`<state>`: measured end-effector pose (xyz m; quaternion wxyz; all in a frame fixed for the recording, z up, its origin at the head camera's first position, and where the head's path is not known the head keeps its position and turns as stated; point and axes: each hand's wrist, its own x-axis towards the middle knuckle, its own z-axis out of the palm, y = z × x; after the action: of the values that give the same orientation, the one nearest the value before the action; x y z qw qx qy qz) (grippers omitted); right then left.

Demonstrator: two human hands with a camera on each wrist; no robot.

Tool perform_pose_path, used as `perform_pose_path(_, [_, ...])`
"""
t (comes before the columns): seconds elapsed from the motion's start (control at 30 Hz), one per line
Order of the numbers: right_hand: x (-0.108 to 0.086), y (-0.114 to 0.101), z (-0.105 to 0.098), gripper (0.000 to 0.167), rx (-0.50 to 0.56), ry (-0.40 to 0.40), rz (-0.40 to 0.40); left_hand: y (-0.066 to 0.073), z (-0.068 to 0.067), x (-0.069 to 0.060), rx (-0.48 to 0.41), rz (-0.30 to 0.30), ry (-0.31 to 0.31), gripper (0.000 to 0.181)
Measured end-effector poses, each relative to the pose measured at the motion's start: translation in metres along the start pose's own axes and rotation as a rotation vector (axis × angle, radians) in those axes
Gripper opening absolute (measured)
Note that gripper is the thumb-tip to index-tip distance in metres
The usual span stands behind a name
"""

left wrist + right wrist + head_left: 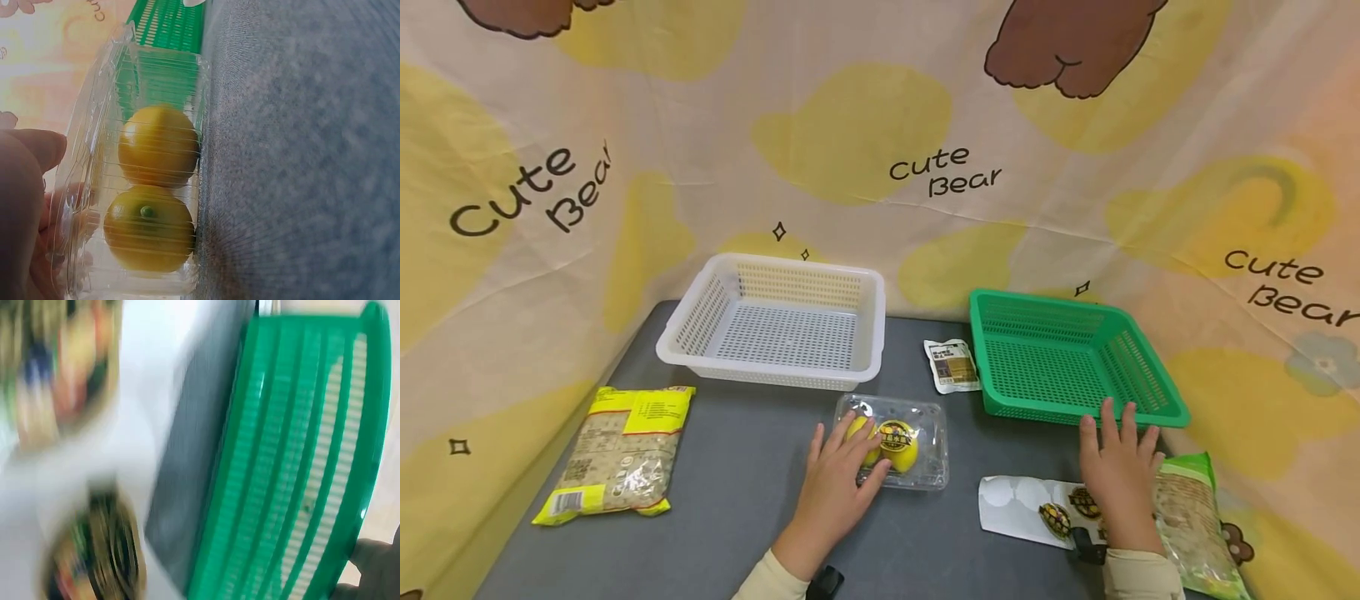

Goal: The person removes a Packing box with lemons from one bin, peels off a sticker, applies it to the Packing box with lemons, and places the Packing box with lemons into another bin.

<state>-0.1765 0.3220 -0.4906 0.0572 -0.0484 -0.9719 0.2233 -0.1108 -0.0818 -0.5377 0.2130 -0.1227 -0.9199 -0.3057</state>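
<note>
My left hand (838, 485) lies with spread fingers over the left part of a clear plastic clamshell box (931, 446). Inside the box are two yellow lemons (159, 145), and a dark round sticker is on its lid. On the right, my right hand (1118, 475) extends loosely spread fingers toward the front rim of a green plastic basket (1000, 404). Whether those fingertips touch the rim I cannot tell. Below that hand and partly covered by it is a white sheet of round stickers (1011, 504), blurred in the right wrist view.
A white plastic basket (767, 372) stands at the back left. A yellow-edged packet (617, 450) lies on the grey table at the left. Beside the green basket is a small sachet (951, 365). A green-edged packet (1195, 525) lies at the right, partly behind my right hand. Printed cloth hangs around the table.
</note>
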Motion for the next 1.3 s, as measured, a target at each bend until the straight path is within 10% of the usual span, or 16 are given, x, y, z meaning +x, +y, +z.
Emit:
perform_pose_path(0.43, [0.076,0.075,-0.056,0.092,-0.003,-0.088,0.177,0.000,0.001,-0.001,-0.017,-0.004,-0.005,0.038])
perform_pose_path(0.87, [0.119,0.081,-0.078,0.098,-0.012,-0.279,0.208,0.000,0.003,-0.005,-0.084,-0.035,0.042,0.037])
perform_pose_path(1.3, [0.118,0.078,-0.073,0.092,-0.036,-0.232,0.218,-0.001,-0.003,-0.003,-0.454,-0.437,-0.011,0.045])
